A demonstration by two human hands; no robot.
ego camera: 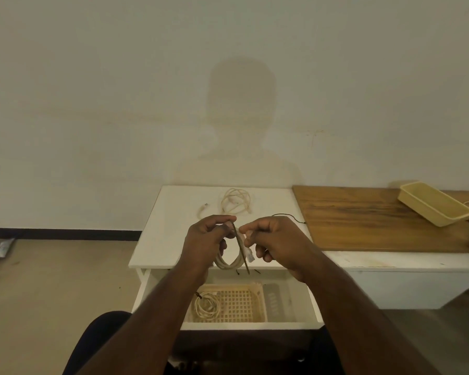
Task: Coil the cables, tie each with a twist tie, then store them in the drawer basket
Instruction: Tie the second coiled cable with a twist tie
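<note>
Tying the coiled white cable [228,262] with a twist tie [242,253].
Light, springy coil: my left hand [206,242] pinches its top, right hand [271,239] fingers pinch the thin, bendy tie.

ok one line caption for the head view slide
Both hands, left and right, tie a coiled cable above the drawer basket.

Coiled cable [205,306] in basket [255,303] (left side); basket in drawer [303,304].
</note>
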